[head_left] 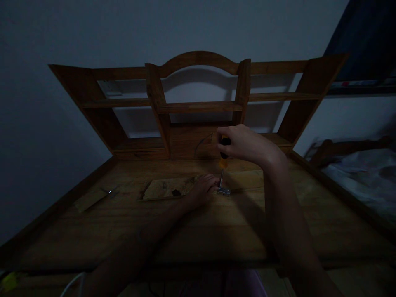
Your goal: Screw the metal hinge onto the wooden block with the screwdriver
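Observation:
My right hand point(238, 142) is closed around the yellow-and-black handle of a screwdriver point(223, 161), held nearly upright. Its shaft runs down to a small metal piece point(224, 191), which looks like a hinge, on the desk. Low beside the tip, my left hand point(204, 187) has its fingers curled and pressed together against the metal piece. Dim light hides exactly how those fingertips grip it, and any screw there is too small to see. Under and beside my left hand lies a flat wooden piece point(161, 188) with a dark patch; a paler strip point(247, 180) continues rightward.
On the desk point(198, 237) at left lies another wooden strip point(89, 201) with a shiny metal item point(109, 192) at its end. A wooden shelf unit point(201, 108) stands along the back. Beyond the right edge are pale plastic-like coverings point(365, 177).

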{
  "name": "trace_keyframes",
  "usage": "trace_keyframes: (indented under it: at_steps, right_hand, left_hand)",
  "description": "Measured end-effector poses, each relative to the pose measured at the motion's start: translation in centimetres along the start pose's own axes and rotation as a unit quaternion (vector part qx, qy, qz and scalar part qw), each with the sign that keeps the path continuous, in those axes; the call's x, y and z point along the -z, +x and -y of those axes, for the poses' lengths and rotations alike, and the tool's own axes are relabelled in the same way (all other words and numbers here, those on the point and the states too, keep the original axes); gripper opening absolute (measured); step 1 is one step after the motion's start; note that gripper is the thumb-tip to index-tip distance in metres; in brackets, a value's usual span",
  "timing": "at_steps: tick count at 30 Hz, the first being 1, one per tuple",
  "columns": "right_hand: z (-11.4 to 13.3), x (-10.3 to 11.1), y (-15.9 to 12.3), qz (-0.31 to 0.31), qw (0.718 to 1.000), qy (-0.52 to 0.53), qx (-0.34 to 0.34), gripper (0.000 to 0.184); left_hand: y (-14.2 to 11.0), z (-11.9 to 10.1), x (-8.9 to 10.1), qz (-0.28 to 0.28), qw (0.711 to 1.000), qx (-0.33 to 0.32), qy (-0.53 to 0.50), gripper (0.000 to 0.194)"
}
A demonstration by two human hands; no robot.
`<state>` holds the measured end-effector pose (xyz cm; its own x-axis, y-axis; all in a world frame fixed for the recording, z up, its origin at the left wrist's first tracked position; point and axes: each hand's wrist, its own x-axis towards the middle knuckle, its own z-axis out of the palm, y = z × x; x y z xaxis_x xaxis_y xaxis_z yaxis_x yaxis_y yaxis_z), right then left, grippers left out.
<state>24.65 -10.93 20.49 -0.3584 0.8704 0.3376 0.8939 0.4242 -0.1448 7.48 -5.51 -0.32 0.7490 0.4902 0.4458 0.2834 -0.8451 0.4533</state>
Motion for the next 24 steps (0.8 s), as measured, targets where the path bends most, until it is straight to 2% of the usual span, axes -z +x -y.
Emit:
trace_keyframes:
  at_steps: [2, 7, 12, 16, 20, 24]
  right_hand:
    - [-0.01, 0.03, -0.04, 0.010, 1.000, 0.008, 0.011, 0.010]
    - [0.03, -0.18, 0.03, -0.007, 1.000, 0.007, 0.013, 0.023]
    - [0.09, -0.10, 0.01, -0.002, 1.000, 0.005, 0.014, 0.011]
    - [0.06, -0.05, -0.10, -0.004, 1.000, 0.020, 0.019, 0.024]
    - [0.13, -0.21, 0.07, -0.010, 1.000, 0.023, 0.003, 0.021]
    - [0.28, -0.29, 0.25, -0.019, 1.000, 0.012, 0.019, 0.015]
  left_hand:
    - [0.03, -0.13, 0.07, -0.002, 1.000, 0.003, -0.006, 0.013]
    - [0.03, -0.06, -0.08, -0.010, 0.999, 0.031, 0.000, 0.012]
    - [0.05, 0.23, -0.29, -0.018, 1.000, 0.023, 0.007, 0.011]
    - [0.07, 0.18, -0.19, -0.009, 1.000, 0.029, 0.002, 0.009]
    - [0.13, -0.03, -0.06, -0.007, 0.999, 0.038, 0.004, 0.008]
    - [0.18, -0.28, 0.02, -0.011, 0.999, 0.036, 0.003, 0.006]
